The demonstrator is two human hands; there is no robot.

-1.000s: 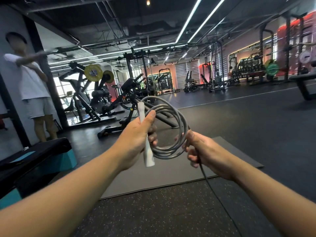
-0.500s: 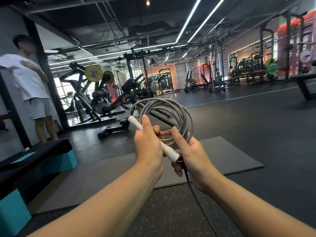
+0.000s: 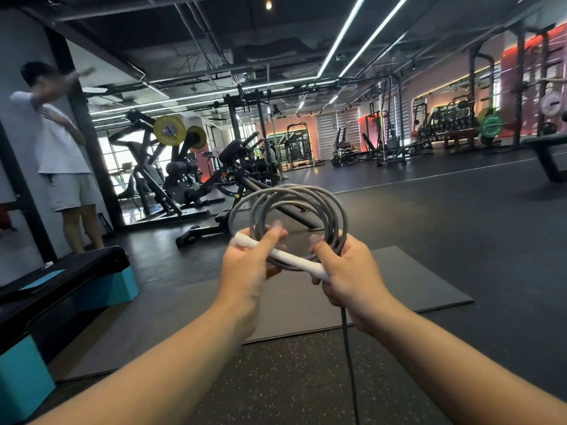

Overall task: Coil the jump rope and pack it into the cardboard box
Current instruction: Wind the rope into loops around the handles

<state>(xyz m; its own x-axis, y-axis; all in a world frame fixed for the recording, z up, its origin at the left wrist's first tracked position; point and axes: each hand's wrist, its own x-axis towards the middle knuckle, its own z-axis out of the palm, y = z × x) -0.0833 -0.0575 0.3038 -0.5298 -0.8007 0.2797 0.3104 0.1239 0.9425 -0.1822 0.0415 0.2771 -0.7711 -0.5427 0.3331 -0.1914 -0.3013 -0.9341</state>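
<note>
Up close, both hands gripped the jump rope: left hand (image 3: 245, 273) around the white handle (image 3: 287, 258), right hand (image 3: 348, 271) hiding its near-right end. Handle ran far-left to near-right; gray coils (image 3: 294, 210) stood above the mat (image 3: 399, 289).

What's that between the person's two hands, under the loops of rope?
In the head view, the white handle of the jump rope spans the gap from the left hand to the right hand, crossing the grey coils' lower strands.
</note>
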